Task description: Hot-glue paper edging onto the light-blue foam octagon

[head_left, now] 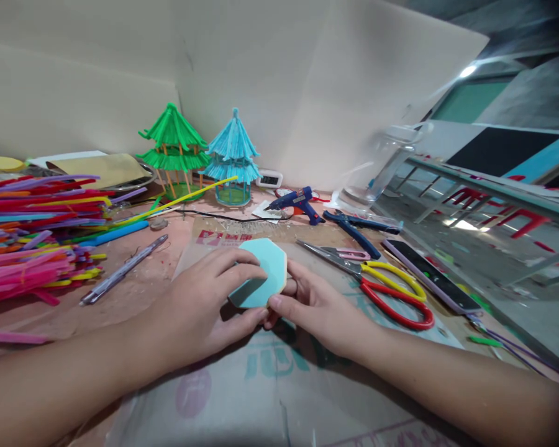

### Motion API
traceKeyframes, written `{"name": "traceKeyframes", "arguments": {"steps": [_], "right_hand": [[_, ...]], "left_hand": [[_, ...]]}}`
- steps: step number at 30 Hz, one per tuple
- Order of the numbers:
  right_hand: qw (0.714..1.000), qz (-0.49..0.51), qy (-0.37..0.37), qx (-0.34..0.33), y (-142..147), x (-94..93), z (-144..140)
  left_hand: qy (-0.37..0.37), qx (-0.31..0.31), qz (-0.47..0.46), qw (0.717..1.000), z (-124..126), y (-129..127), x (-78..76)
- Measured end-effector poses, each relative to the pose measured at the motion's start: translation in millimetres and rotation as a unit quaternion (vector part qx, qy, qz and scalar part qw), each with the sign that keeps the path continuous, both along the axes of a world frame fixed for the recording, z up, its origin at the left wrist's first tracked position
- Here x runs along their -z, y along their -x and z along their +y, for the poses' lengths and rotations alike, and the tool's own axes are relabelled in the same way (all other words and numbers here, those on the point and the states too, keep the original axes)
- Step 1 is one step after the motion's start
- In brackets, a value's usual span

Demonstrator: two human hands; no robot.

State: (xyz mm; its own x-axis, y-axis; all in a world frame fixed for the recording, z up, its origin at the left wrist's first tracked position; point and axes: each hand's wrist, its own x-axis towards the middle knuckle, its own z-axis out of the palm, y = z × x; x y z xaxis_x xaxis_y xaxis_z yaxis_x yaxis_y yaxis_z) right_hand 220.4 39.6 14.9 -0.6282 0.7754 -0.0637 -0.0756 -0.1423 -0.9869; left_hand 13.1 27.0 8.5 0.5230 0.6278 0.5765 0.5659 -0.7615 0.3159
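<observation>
A light-blue octagonal piece [272, 264] with a pale edge is held tilted between both hands, above a plastic sheet [242, 397] with printed lettering. My left hand [223, 288] lies over its left side, fingers bent across the blue face and thumb at the lower edge. At the right edge, my right hand [307, 304] grips the piece between thumb and curled fingers. Scissors [363, 270] with one yellow and one red handle lie right of the hands. Beyond the hands stand a green pavilion model [174, 155] and a blue pavilion model [233, 158].
Colourful pipe cleaners [37, 230] are heaped at left, near a pen [123, 270]. A blue glue gun [295, 202], pliers [354, 230], a phone [431, 276] and a clear jar [377, 167] sit toward the right. A small digital clock [269, 179] stands at the back.
</observation>
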Motion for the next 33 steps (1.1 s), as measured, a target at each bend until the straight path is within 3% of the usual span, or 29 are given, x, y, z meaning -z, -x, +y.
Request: {"name": "traceKeyframes", "arguments": {"steps": [16,25,28,31,33], "right_hand": [[1.0,0.0,0.002,-0.009,-0.4,1.2,0.9],[1.0,-0.017,0.007,-0.004,1.1,6.6,2.7],[0.997,-0.075,-0.002,-0.031,-5.6,-5.8,4.2],[0.961,-0.232,-0.149,-0.034,-26.6,-38.5,14.9],[0.868,-0.351,-0.345,0.061,-47.8,-61.4,29.0]], "left_hand": [[0.028,0.0,0.012,1.0,-0.2,0.9,0.4],[0.002,-0.062,0.02,0.998,4.5,1.2,9.4],[-0.001,-0.079,0.022,0.997,6.5,2.1,11.2],[-0.022,-0.095,0.047,0.994,7.1,1.3,10.2],[-0.039,-0.096,0.073,0.992,6.9,0.0,8.9]]}}
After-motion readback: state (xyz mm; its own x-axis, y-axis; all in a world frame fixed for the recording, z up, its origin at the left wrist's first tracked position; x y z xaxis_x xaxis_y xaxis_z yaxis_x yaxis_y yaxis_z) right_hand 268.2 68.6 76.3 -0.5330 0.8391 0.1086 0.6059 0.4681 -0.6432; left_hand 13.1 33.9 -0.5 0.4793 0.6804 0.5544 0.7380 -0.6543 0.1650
